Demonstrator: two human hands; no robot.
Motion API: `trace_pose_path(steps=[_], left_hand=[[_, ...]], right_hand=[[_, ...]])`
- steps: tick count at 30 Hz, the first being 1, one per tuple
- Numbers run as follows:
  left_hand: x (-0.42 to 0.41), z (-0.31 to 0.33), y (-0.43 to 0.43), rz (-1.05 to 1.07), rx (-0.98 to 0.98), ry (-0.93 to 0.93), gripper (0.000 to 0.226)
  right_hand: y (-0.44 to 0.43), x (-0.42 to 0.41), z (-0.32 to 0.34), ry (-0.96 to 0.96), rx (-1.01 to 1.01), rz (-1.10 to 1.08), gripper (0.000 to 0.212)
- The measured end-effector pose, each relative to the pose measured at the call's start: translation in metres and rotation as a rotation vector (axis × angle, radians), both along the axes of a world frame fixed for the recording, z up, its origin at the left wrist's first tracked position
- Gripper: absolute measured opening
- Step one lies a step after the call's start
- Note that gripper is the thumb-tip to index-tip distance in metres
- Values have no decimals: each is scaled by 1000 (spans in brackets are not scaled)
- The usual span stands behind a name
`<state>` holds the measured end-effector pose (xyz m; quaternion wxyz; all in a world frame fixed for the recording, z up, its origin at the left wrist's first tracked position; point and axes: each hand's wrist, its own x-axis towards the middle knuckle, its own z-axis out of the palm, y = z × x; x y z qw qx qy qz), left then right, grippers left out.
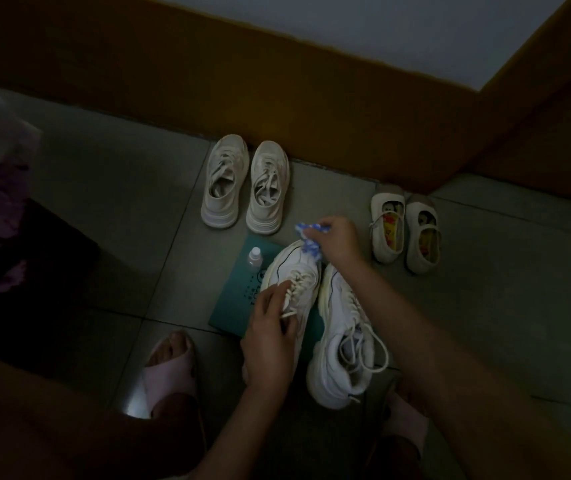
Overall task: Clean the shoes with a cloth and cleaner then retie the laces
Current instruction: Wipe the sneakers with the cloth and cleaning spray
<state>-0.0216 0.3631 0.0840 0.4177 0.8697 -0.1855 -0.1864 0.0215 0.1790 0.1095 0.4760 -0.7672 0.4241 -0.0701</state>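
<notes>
Two white lace-up sneakers lie on a teal mat [239,306] on the tiled floor. My left hand [270,337] grips the left sneaker [291,271] over its laces and tongue. My right hand [337,239] holds a blue-and-white cloth [308,242] pressed against that sneaker's toe. The right sneaker [341,341] rests beside it with its laces loose. A small clear cleaner bottle [253,259] with a white cap stands on the mat just left of the held sneaker.
A second pair of dirty white sneakers [246,183] stands by the brown wall base. A pair of beige strap shoes [405,228] sits at the right. My feet in pink slippers [169,368] are near the mat. Dark furniture [17,254] is at the left.
</notes>
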Motion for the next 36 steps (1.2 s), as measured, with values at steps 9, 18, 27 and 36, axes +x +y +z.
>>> trace_pose_path(steps=[9, 18, 27, 36], left_hand=[[0, -3, -2, -7, 23, 1, 54], [-1, -3, -1, 1, -18, -11, 56], [-2, -3, -1, 10, 17, 12, 54], [-1, 0, -2, 6, 45, 4, 55]], right_hand=[[17, 25, -48, 216, -176, 163, 19], [-4, 15, -24, 271, -210, 187, 22], [3, -2, -32, 48, -182, 80, 23], [18, -13, -35, -71, -204, 279, 10]])
